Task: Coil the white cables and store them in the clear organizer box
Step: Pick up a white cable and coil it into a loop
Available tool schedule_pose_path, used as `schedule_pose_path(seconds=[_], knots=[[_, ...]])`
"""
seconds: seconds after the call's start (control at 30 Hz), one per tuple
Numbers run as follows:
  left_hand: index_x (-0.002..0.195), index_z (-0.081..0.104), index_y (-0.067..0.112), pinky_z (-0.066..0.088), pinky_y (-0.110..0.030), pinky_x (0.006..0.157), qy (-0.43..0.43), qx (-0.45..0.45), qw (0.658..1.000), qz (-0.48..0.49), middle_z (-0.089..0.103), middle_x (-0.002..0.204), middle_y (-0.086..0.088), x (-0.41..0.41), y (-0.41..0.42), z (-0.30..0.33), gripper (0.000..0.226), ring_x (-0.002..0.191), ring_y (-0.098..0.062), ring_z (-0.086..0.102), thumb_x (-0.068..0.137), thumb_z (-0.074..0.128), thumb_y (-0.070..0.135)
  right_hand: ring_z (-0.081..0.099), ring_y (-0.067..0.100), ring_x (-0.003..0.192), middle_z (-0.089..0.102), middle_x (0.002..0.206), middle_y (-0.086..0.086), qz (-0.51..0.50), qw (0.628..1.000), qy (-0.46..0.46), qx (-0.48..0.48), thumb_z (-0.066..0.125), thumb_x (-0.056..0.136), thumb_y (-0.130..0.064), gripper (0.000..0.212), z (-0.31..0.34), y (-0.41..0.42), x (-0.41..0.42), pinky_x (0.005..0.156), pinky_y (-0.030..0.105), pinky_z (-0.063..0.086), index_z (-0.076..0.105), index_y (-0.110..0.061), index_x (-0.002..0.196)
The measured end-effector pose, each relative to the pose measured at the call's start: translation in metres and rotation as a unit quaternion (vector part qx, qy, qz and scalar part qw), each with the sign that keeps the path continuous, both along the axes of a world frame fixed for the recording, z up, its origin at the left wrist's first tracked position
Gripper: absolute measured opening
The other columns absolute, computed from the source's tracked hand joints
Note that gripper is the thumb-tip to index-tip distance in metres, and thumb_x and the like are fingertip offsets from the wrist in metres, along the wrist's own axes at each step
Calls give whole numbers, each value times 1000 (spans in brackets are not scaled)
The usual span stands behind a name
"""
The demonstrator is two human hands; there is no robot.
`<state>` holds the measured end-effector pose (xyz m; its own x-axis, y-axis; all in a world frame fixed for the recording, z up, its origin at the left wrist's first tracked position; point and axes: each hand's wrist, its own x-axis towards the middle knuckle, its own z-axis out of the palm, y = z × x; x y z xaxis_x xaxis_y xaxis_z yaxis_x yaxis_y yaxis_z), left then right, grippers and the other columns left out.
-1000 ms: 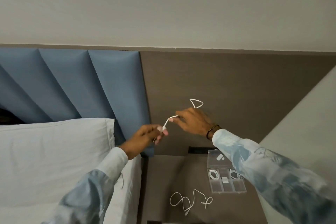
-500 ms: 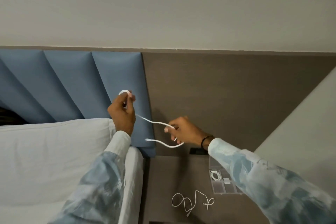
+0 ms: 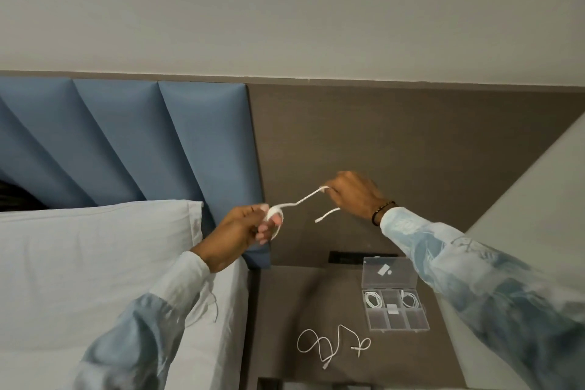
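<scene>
My left hand [image 3: 243,229] grips a white cable [image 3: 300,201], with a loop of it wound around the fingers. My right hand [image 3: 356,193] pinches the same cable farther along, up and to the right, and the free plug end hangs below it. The clear organizer box [image 3: 394,294] lies open on the brown nightstand [image 3: 285,301] under my right forearm. Two of its compartments hold coiled white cables. A second white cable [image 3: 329,342] lies loose and tangled on the nightstand in front of the box.
A bed with a white pillow [image 3: 95,247] fills the left side, against a blue padded headboard [image 3: 177,142]. A brown wall panel [image 3: 395,142] stands behind the nightstand, with a dark socket strip [image 3: 348,257] at its base. A pale wall [image 3: 538,184] closes the right side.
My left hand dropped from high at the headboard toward the middle, the loop now wound on its fingers. My right hand rose and moved right, pulling the cable taut between them.
</scene>
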<state>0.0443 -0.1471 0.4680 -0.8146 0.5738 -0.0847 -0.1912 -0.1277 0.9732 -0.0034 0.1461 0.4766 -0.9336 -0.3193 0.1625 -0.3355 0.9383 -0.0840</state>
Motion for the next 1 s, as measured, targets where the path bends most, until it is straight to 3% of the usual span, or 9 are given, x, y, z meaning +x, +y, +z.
schedule_pose_path(seconds=[0.13, 0.23, 0.33, 0.43, 0.57, 0.67, 0.77, 0.87, 1.0], knots=[[98, 72, 6, 49, -19, 62, -105, 324, 935, 98, 50, 67, 5, -15, 7, 40, 39, 58, -6, 48, 107, 38, 24, 71, 28, 85, 76, 88, 6, 28, 995, -96, -8, 43, 106, -25, 28, -27, -21, 22, 95, 40, 52, 69, -16, 111], [113, 64, -2, 53, -19, 71, -120, 436, 861, 232, 56, 75, 0, -37, 11, 54, 28, 65, -8, 54, 106, 40, 11, 69, 32, 82, 74, 82, 6, 28, 984, -154, -80, 34, 105, -29, 27, -34, -48, 45, 84, 40, 56, 56, -27, 120], [110, 65, -4, 56, -24, 81, -42, 318, 845, 427, 61, 85, -3, -55, 16, 45, 22, 69, -10, 61, 106, 47, 9, 63, 28, 72, 66, 76, 3, 58, 976, -172, -124, 27, 107, -40, 28, -27, -75, 61, 65, 38, 54, 52, -27, 113], [113, 67, -8, 58, -31, 88, 101, 75, 831, 541, 67, 90, -8, -57, 18, 18, 29, 80, -18, 69, 105, 52, 16, 54, 16, 64, 53, 68, -13, 85, 966, -164, -181, 32, 106, -37, 28, -14, -90, 65, 55, 29, 42, 57, -25, 106], [87, 64, 1, 55, -46, 71, 365, -260, 827, 339, 68, 85, -16, -40, 4, -25, 15, 76, -35, 64, 100, 57, 5, 60, 26, 65, 62, 73, 0, 65, 979, -73, -177, 41, 106, -30, 25, 19, -77, 46, 60, 42, 53, 63, -20, 108], [93, 65, 17, 45, -31, 73, 355, -295, 871, 169, 62, 83, 4, -15, 11, -34, 19, 74, -11, 59, 105, 50, 13, 63, 23, 71, 69, 81, 3, 81, 991, 2, -106, 42, 106, -32, 26, 37, -57, 28, 78, 41, 53, 63, -17, 103], [97, 73, 21, 45, -22, 72, 213, -220, 950, 67, 56, 75, 6, 5, 27, -29, 35, 68, -7, 52, 110, 40, 24, 61, 20, 70, 66, 79, -4, 69, 994, 46, -74, 41, 104, -34, 24, 41, -42, 17, 79, 38, 47, 58, -19, 98], [99, 79, 10, 47, -21, 65, 19, 16, 996, 87, 50, 66, 1, 12, 37, -2, 43, 60, -11, 47, 109, 37, 17, 63, 30, 61, 63, 72, 2, -9, 992, -29, -119, 32, 107, -40, 30, 35, -27, 17, 58, 45, 53, 52, -19, 101], [105, 70, 3, 49, -18, 63, -114, 338, 913, 199, 53, 65, 4, -17, 43, 39, 40, 57, -5, 49, 109, 34, 20, 66, 34, 70, 67, 79, 8, 13, 984, -136, -112, 21, 105, -53, 35, 5, -47, 57, 64, 48, 57, 49, -31, 106]])
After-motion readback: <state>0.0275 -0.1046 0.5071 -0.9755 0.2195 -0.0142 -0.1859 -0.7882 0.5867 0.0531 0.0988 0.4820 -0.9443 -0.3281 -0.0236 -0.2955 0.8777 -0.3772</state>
